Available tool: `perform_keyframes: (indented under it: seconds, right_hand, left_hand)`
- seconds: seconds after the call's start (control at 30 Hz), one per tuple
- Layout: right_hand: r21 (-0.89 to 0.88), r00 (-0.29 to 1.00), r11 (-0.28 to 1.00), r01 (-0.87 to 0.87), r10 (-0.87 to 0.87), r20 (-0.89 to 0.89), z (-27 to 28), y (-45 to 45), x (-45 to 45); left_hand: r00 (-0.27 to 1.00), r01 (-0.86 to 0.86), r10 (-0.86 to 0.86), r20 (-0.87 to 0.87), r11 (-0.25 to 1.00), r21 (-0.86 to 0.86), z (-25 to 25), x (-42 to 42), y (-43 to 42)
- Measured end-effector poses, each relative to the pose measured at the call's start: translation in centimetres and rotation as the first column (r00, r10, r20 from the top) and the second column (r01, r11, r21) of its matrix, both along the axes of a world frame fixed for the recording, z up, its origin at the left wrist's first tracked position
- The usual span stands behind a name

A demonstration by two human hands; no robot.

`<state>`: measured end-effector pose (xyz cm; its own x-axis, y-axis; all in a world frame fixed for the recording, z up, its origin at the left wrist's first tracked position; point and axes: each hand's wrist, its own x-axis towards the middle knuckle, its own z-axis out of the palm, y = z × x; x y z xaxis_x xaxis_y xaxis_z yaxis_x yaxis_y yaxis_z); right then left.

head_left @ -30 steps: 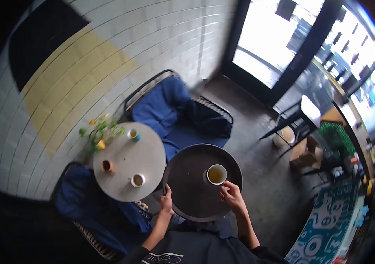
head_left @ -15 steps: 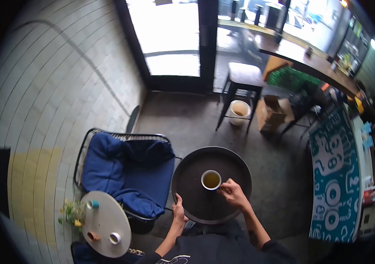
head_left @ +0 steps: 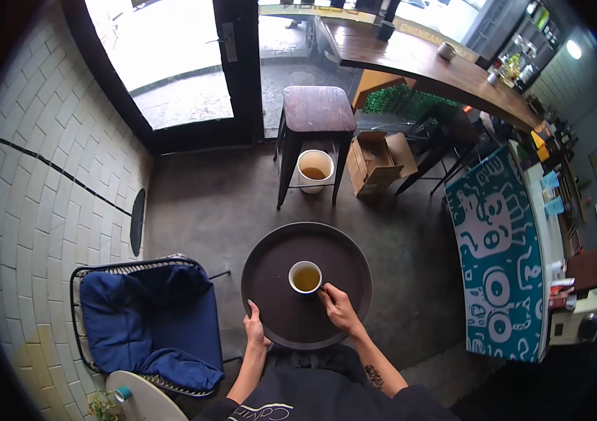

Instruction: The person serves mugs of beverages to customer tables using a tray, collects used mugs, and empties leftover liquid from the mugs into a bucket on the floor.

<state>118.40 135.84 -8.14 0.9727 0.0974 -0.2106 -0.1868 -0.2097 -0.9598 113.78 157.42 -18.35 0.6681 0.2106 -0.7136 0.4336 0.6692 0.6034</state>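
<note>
A round dark tray is held level in front of my body. My left hand grips its near left rim, the thumb on top and the other fingers hidden beneath. On the tray stands a white cup with yellowish-brown liquid in it. My right hand reaches over the tray's right side, its fingers closed on the cup's handle. The cup is upright.
A blue-cushioned chair is at left, beside a small round table with a teal cup. Ahead are a stool, a bucket and a cardboard box. A teal patterned counter stands at right.
The view has swung left to right, so the chair and round table sit further left and lower, and the stool and bucket look nearer. My hands keep hold of the tray and cup.
</note>
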Motion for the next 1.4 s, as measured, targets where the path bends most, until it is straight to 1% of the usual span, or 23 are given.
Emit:
perform_keyframes:
  seconds: [0.1, 0.17, 0.2, 0.23, 0.3, 0.4, 0.43, 0.5, 0.57, 0.63, 0.7, 0.73, 0.77, 0.83, 0.87, 0.9, 0.97, 1.0, 1.13, 1.23, 1.3, 1.33, 1.4]
  right_hand:
    - [-0.111, 0.997, 0.993, 0.027, -0.018, 0.078, -0.8, -1.9, 6.2]
    - [-0.107, 1.000, 0.994, 0.020, -0.021, -0.003, -0.9, -3.4, 10.0]
    - [-0.096, 0.998, 0.994, 0.056, -0.058, -0.021, -0.6, -3.8, 12.2]
    - [-0.082, 0.995, 0.992, 0.091, -0.094, -0.024, -0.6, -4.3, 14.7]
    - [-0.123, 0.996, 0.991, 0.061, -0.069, -0.059, -1.6, -5.8, 19.3]
    - [-0.198, 0.994, 0.977, 0.081, -0.093, -0.052, -4.7, -7.1, 25.4]
    - [-0.194, 0.995, 0.979, 0.058, -0.071, -0.063, -6.8, -7.4, 27.5]
    - [-0.075, 0.982, 0.986, 0.147, -0.155, -0.109, -11.6, -8.0, 31.1]
    - [-0.068, 0.982, 0.994, 0.089, -0.099, -0.159, -16.5, -8.3, 34.7]
    - [0.023, 0.943, 0.987, 0.158, -0.144, -0.300, -21.9, -8.1, 38.4]
    - [-0.004, 0.916, 0.992, 0.123, -0.116, -0.383, -27.3, -7.9, 42.1]
    - [-0.033, 0.876, 0.985, 0.171, -0.167, -0.453, -30.6, -8.0, 43.8]
    - [-0.066, 0.830, 0.976, 0.209, -0.213, -0.515, -33.9, -8.0, 45.8]
    - [0.035, 0.863, 0.973, 0.227, -0.184, -0.470, -38.8, -8.4, 48.6]
    - [0.017, 0.831, 0.968, 0.250, -0.205, -0.517, -41.1, -8.6, 50.1]
    - [0.005, 0.800, 0.961, 0.276, -0.227, -0.555, -43.2, -8.7, 52.0]
    - [-0.128, 0.774, 0.961, 0.246, -0.274, -0.571, -46.8, -9.1, 55.2]
    - [-0.207, 0.715, 0.946, 0.251, -0.325, -0.619, -48.3, -9.6, 57.1]
    - [-0.415, 0.556, 0.883, 0.219, -0.463, -0.690, -49.5, -10.5, 62.0]
    - [-0.455, 0.572, 0.873, 0.176, -0.466, -0.675, -48.7, -9.8, 64.4]
    - [-0.457, 0.595, 0.876, 0.153, -0.451, -0.665, -48.4, -8.9, 65.9]
    - [-0.453, 0.605, 0.880, 0.142, -0.439, -0.664, -48.3, -8.4, 66.5]
    - [-0.440, 0.628, 0.890, 0.118, -0.411, -0.661, -48.2, -7.1, 67.7]
  left_hand:
    - [1.000, -0.006, 0.006, 0.007, 0.997, 0.073, -0.5, 7.1, 0.2]
    - [0.990, 0.008, 0.023, -0.141, 0.976, 0.218, -0.4, 10.7, 0.5]
    - [0.996, 0.019, -0.004, -0.088, 0.986, 0.167, -2.9, 11.7, 1.7]
    - [0.988, -0.011, 0.044, -0.150, 0.977, 0.215, -6.4, 12.6, 2.7]
    - [0.961, -0.122, 0.177, -0.212, 0.961, 0.249, -3.5, 16.9, 3.1]
    - [0.956, -0.068, 0.156, -0.249, 0.942, 0.329, -2.9, 19.6, 5.1]
    - [0.958, -0.050, 0.142, -0.250, 0.938, 0.342, -3.0, 20.3, 5.8]
    - [0.939, -0.129, 0.230, -0.256, 0.925, 0.358, -5.3, 20.2, 6.6]
    - [0.930, -0.244, 0.303, -0.208, 0.932, 0.267, -7.0, 19.4, 6.6]
    - [0.895, -0.336, 0.400, -0.197, 0.896, 0.292, -6.7, 19.4, 4.4]
    - [0.729, -0.365, 0.527, -0.438, 0.839, 0.403, -8.3, 18.2, 1.8]
    - [0.741, -0.392, 0.522, -0.423, 0.847, 0.359, -9.2, 17.3, 0.7]
    - [0.695, -0.424, 0.586, -0.418, 0.802, 0.420, -10.1, 17.2, -1.3]
    - [0.671, -0.448, 0.556, -0.490, 0.831, 0.329, -11.9, 15.5, -4.2]
    - [0.678, -0.479, 0.553, -0.484, 0.832, 0.280, -12.4, 15.5, -5.7]
    - [0.609, -0.489, 0.585, -0.535, 0.809, 0.327, -12.8, 15.9, -7.3]
    - [0.648, -0.504, 0.580, -0.494, 0.812, 0.293, -14.0, 15.5, -9.6]
    - [0.662, -0.511, 0.552, -0.507, 0.827, 0.235, -13.8, 16.2, -10.7]
    - [0.588, -0.537, 0.526, -0.615, 0.822, 0.190, -14.4, 16.7, -14.5]
    - [0.627, -0.524, 0.481, -0.613, 0.842, 0.125, -14.7, 17.2, -15.3]
    - [0.594, -0.504, 0.470, -0.653, 0.850, 0.154, -14.1, 18.7, -15.4]
    - [0.565, -0.520, 0.533, -0.630, 0.823, 0.230, -13.9, 19.5, -15.8]
    - [0.574, -0.519, 0.543, -0.613, 0.820, 0.241, -14.0, 19.8, -16.1]
